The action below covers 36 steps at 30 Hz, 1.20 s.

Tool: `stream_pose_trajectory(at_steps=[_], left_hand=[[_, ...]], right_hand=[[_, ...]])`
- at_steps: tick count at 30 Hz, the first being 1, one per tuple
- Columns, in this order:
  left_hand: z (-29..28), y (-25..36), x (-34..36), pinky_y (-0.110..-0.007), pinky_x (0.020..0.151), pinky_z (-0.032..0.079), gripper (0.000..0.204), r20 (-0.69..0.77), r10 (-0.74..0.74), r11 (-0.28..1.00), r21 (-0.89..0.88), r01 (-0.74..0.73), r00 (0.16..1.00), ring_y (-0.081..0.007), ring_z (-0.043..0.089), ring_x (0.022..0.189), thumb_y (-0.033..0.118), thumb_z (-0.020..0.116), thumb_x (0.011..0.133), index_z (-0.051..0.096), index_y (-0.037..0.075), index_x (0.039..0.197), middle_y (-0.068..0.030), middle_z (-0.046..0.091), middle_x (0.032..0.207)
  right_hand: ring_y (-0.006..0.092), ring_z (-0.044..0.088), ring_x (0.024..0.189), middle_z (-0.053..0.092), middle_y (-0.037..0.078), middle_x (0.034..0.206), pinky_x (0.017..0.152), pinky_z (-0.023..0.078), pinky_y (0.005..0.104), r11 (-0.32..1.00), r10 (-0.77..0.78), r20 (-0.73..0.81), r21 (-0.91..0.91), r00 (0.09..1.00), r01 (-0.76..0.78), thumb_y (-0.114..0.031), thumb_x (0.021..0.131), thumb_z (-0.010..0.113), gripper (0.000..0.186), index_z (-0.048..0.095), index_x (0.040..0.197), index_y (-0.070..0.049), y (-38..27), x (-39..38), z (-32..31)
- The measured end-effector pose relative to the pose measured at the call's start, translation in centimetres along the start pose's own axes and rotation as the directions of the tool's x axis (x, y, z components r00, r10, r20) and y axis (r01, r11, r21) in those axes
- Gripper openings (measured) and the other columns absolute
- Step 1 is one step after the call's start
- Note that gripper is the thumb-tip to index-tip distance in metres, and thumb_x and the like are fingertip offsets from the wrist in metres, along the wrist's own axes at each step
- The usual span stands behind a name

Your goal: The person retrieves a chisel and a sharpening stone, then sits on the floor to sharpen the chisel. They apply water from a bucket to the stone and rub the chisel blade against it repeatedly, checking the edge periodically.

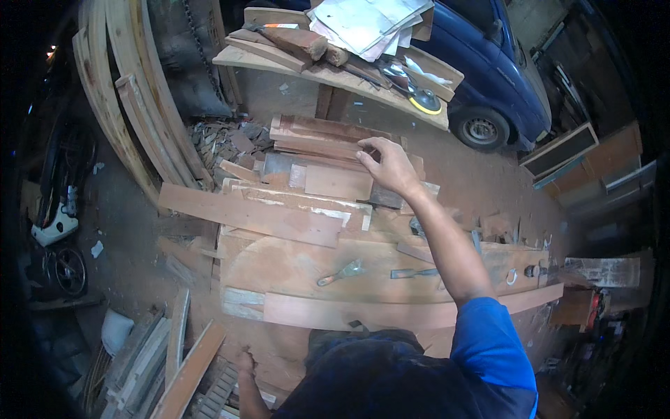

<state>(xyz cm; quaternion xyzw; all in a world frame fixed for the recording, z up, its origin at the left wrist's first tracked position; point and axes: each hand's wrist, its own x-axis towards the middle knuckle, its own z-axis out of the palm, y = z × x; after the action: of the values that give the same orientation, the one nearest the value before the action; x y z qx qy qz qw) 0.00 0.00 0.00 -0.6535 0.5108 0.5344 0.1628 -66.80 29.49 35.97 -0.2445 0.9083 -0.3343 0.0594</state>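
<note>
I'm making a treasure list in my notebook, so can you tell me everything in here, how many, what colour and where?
Workbench: one, brown, centre
Long board: one, pinkish, near edge
Loose plank: one, reddish, left side
Stacked boards: several, reddish-brown, far side
Scraper-like tool: one, brownish handle, middle
Flat tool: one, dark, right of scraper
Second table: one, tan, top
Papers: several, white, second table
Round disc: one, dark, yellow rim, second table's right
Car: one, blue, top right
Tall planks: several, tan, upper left
Scrap pile: many, brown-grey, left of stacked boards
Bag-like thing: one, whitish, lower left
Sleeve: one, blue, lower right
Right hand: one, bare, by stacked boards, fingers curved
Left hand: one, bare, lower left, unclear
</note>
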Motion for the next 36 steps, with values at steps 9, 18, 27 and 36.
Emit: stream_pose_trajectory(at_steps=[9, 18, 27, 36], left_hand=[[0.7, 3.9, -0.5, -0.032, 0.046, 0.044, 0.033, 0.063, -0.091, 0.994, -0.054, 0.094, 0.994, -0.0148, 0.047, 0.051, 0.025, 0.049, 0.096, 0.065, 0.007, 0.119, -0.0039, 0.05, 0.07], [2.6, 6.6, -0.1, -0.032, 0.047, 0.045, 0.032, -0.016, -0.049, 0.984, -0.173, 0.045, 0.999, -0.0139, 0.048, 0.054, 0.031, 0.055, 0.096, 0.066, 0.008, 0.115, -0.0019, 0.05, 0.069], [2.8, 1.0, -2.0, -0.033, 0.048, 0.041, 0.031, -0.024, -0.143, 0.963, -0.235, 0.134, 0.989, -0.0121, 0.042, 0.053, 0.028, 0.044, 0.1, 0.065, 0.009, 0.113, 0.0007, 0.044, 0.066], [1.7, 4.5, -0.3, -0.03, 0.046, 0.039, 0.04, 0.102, -0.107, 0.99, 0.1, 0.096, 0.989, -0.0116, 0.041, 0.049, 0.021, 0.043, 0.097, 0.064, 0.01, 0.129, 0.0015, 0.047, 0.068]], right_hand=[[0.0397, 0.06, 0.112, 0.063, 0.022, 0.117, 0.098, 0.047, 0.0457, 0.923, -0.369, -0.355, -0.248, 0.859, 0.294, -0.024, 0.088, 0.072, 0.046, 0.06, 0.126, -0.002, -4.4, 10.1, -0.3], [0.0412, 0.057, 0.111, 0.059, 0.025, 0.117, 0.095, 0.046, 0.0497, 0.639, -0.437, -0.175, -0.75, 0.882, 0.168, -0.023, 0.085, 0.072, 0.053, 0.055, 0.132, -0.006, -10.4, 23.4, 0.7], [0.0361, 0.059, 0.101, 0.063, 0.02, 0.11, 0.091, 0.048, 0.0437, 0.776, -0.619, -0.41, -0.45, 0.67, 0.442, -0.017, 0.08, 0.08, 0.055, 0.061, 0.129, -0.001, -9.3, 6.6, -0.8], [0.0277, 0.053, 0.128, 0.052, 0.019, 0.142, 0.112, 0.039, 0.0406, 0.885, 0.285, -0.456, 0.462, 0.843, -0.049, -0.019, 0.078, 0.082, 0.083, 0.042, 0.147, 0.005, -2.0, -19.1, -5.6]])
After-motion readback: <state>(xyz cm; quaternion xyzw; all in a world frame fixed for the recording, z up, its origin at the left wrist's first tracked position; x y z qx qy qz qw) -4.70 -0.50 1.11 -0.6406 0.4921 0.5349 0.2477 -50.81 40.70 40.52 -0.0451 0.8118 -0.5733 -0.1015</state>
